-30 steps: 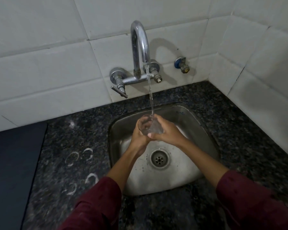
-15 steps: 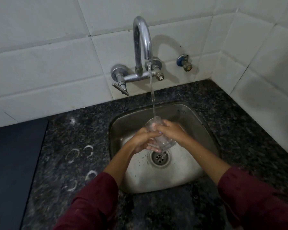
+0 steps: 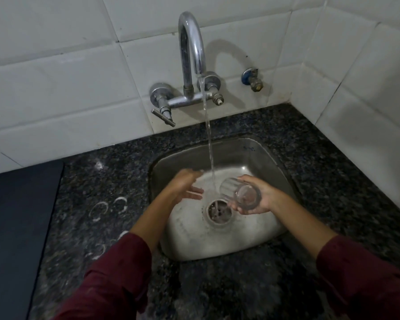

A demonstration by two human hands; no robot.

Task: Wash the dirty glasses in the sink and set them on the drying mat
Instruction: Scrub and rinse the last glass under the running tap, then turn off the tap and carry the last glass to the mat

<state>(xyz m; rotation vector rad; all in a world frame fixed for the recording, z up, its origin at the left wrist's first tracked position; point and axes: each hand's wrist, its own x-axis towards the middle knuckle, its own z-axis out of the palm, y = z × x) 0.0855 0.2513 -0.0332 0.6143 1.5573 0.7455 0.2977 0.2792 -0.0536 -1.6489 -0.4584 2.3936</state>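
right hand (image 3: 260, 199) holds glass (image 3: 240, 192), seemingly empty | sink (image 3: 270, 158): water stream (image 3: 209, 144)

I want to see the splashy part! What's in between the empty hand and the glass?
In the head view, the stream of tap water falls between the open left hand and the glass held by the right hand.

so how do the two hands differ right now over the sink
The right hand is wrapped around the glass, tipped on its side beside the water stream; the left hand holds nothing. The right hand's fingers are curled, the left hand's spread open. Both hover over the sink, apart, either side of the stream.
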